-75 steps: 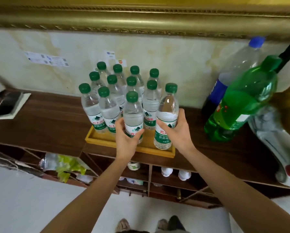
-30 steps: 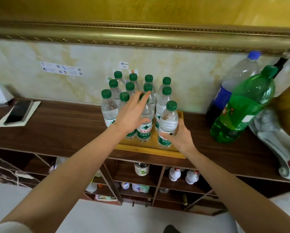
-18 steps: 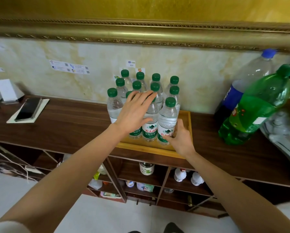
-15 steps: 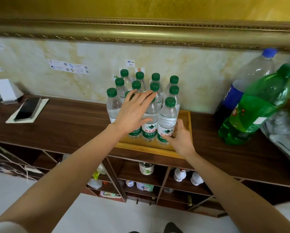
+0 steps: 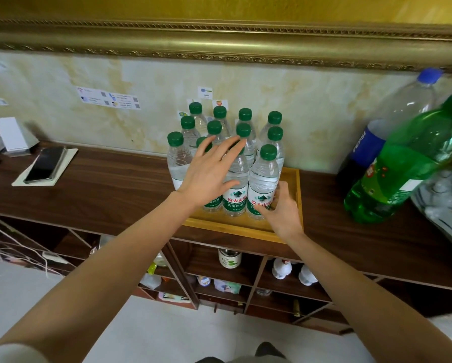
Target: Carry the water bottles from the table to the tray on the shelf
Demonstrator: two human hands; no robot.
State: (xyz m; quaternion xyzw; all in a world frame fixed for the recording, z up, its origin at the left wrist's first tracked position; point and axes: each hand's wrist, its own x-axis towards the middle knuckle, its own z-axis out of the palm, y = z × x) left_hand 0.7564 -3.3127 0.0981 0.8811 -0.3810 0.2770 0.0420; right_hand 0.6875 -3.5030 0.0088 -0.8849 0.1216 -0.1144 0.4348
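— What's around the tray (image 5: 296,195)?
— Two big soda bottles (image 5: 400,163) toward the shelf's (image 5: 101,189) right end, a phone (image 5: 44,165) toward its left.
— Your hands?
— My left hand (image 5: 210,174) is spread flat against the upright water bottles (image 5: 235,163) in the tray; my right hand (image 5: 282,210) cups the front-right bottle (image 5: 264,182), fingers loosely curled.

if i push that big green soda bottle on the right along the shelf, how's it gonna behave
The green soda bottle is tall on a narrow base, so a high push would probably tip it. It looks partly full, likely fairly heavy. A round body would roll if it fell, possibly into the blue-labelled bottle beside it.
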